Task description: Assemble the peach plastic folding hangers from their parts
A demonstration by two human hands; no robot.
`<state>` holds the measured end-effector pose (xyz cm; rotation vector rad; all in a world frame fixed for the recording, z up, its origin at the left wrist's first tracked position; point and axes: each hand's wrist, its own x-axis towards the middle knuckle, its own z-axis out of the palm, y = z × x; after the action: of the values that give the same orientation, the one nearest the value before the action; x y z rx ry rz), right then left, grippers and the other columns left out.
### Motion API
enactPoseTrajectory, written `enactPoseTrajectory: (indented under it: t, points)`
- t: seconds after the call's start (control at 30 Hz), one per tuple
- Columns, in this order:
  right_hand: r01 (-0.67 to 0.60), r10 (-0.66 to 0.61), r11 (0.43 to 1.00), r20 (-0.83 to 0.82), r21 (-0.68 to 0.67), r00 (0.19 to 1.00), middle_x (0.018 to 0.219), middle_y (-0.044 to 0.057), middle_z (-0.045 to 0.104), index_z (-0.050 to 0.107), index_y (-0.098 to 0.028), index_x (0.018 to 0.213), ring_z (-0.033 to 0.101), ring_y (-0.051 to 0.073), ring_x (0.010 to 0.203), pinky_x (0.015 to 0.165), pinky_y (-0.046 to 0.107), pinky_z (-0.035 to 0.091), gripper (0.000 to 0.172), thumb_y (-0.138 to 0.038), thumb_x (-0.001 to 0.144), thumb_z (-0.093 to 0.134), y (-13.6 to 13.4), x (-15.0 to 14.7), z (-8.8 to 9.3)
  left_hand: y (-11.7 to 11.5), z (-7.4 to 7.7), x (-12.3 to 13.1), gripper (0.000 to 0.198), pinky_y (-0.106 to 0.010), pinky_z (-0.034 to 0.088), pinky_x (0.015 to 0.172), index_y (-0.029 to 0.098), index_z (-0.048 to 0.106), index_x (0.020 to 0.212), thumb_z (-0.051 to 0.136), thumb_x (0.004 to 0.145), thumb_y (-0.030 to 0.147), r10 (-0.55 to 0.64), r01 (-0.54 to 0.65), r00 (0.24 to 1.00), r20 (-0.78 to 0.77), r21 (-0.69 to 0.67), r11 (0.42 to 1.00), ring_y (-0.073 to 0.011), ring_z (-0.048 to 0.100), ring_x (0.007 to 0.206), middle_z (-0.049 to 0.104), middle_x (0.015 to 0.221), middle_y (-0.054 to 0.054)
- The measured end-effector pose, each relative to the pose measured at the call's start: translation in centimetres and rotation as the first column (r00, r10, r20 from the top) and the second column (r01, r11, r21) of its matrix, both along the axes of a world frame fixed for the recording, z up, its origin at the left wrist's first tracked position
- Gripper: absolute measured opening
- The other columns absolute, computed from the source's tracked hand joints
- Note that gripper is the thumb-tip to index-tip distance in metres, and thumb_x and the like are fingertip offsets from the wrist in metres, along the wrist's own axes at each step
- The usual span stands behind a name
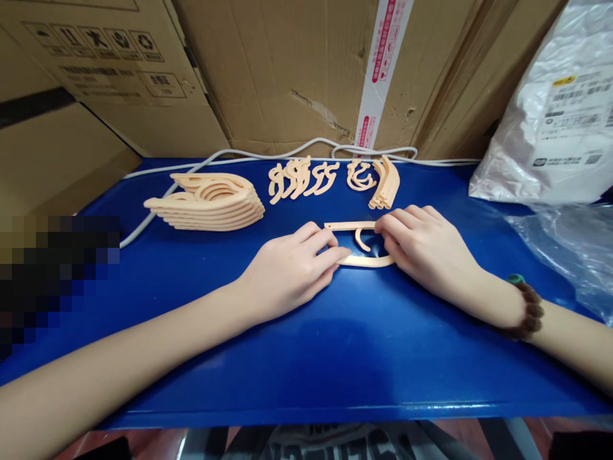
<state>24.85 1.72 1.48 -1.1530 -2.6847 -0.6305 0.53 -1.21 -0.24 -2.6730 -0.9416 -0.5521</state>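
Observation:
A beige plastic folding hanger (368, 261) lies low over the blue table between my two hands, with a straight bar at its far side, a curved arm at its near side and a small curved hook (361, 240) inside. My left hand (297, 268) pinches the left end of the near arm, its fingers closed. Bent fingers of my right hand (424, 246) grip the right end, where bar and arm run under them. That end and the fingertips are partly hidden.
Behind stand a stack of beige hangers (215, 211), several loose hooks (301, 177) and a bundle of curved arms (385, 184). A white cable (278, 155) runs along cardboard boxes (297, 76). Plastic packaging (550, 121) rests at the right of the blue table (215, 370).

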Motion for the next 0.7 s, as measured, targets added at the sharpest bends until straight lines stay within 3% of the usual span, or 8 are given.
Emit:
enactPoseTrajectory:
  t: [0.2,0.3,0.4,0.53,0.63,0.7]
  points:
    - [-0.003,0.003,1.000,-0.006,0.016,1.000,0.078,0.005,0.065,0.059,-0.017,0.086,0.055,0.019,0.071,0.069,0.033,0.031,0.014,-0.014,0.091,0.046,0.1,0.1,0.0,0.1,-0.1,0.0,0.024,-0.029,0.046,0.068,0.022,0.066,0.110,0.044,0.098,0.022,-0.012,0.013,1.000,0.013,-0.041,0.999,-0.0195,0.056,0.091,0.067,0.101,-0.003]
    - [-0.010,0.009,0.997,0.010,0.076,1.000,0.084,0.008,0.066,0.061,-0.016,0.088,0.053,0.021,0.074,0.068,0.034,0.031,0.015,-0.015,0.092,0.046,0.0,0.0,0.1,-0.2,0.5,0.0,0.026,-0.030,0.047,0.068,0.022,0.066,0.109,0.043,0.099,0.030,0.016,-0.014,1.000,0.015,-0.085,0.996,-0.0200,0.057,0.092,0.067,0.101,-0.003]
    - [-0.105,0.107,0.988,-0.016,0.115,0.994,0.096,0.011,0.065,0.063,-0.016,0.094,0.050,0.021,0.079,0.069,0.033,0.032,0.017,-0.018,0.093,0.046,-0.3,-0.2,0.2,-0.3,1.9,-0.3,0.030,-0.032,0.047,0.069,0.020,0.066,0.108,0.042,0.100,0.037,0.148,-0.148,0.989,-0.011,-0.120,0.982,-0.0229,0.057,0.098,0.066,0.103,-0.005]
    - [-0.294,0.296,0.955,-0.087,0.027,0.951,0.096,0.008,0.065,0.064,-0.015,0.104,0.051,0.020,0.081,0.071,0.032,0.035,0.021,-0.027,0.097,0.047,-1.1,-0.8,0.1,1.2,4.1,-1.4,0.029,-0.038,0.047,0.076,0.018,0.068,0.096,0.046,0.098,0.036,0.339,-0.335,0.937,0.085,-0.057,0.941,-0.0278,0.057,0.101,0.066,0.094,-0.007]
    - [-0.307,0.309,0.951,-0.072,0.045,0.948,0.095,0.009,0.065,0.065,-0.015,0.104,0.051,0.020,0.081,0.070,0.032,0.036,0.026,-0.034,0.097,0.049,-1.6,-1.2,-0.1,3.4,5.1,-2.6,0.026,-0.043,0.047,0.084,0.020,0.069,0.093,0.048,0.095,0.035,0.408,-0.406,0.899,0.159,-0.049,0.913,-0.0308,0.054,0.107,0.065,0.095,-0.009]
    - [-0.311,0.313,0.949,-0.061,0.041,0.948,0.094,0.009,0.064,0.066,-0.015,0.097,0.051,0.020,0.081,0.070,0.032,0.036,0.027,-0.035,0.097,0.049,-1.6,-1.4,-0.2,4.9,5.5,-3.3,0.026,-0.046,0.044,0.090,0.021,0.070,0.093,0.048,0.094,0.036,0.440,-0.435,0.890,0.116,-0.070,0.898,-0.0321,0.051,0.110,0.064,0.096,-0.009]
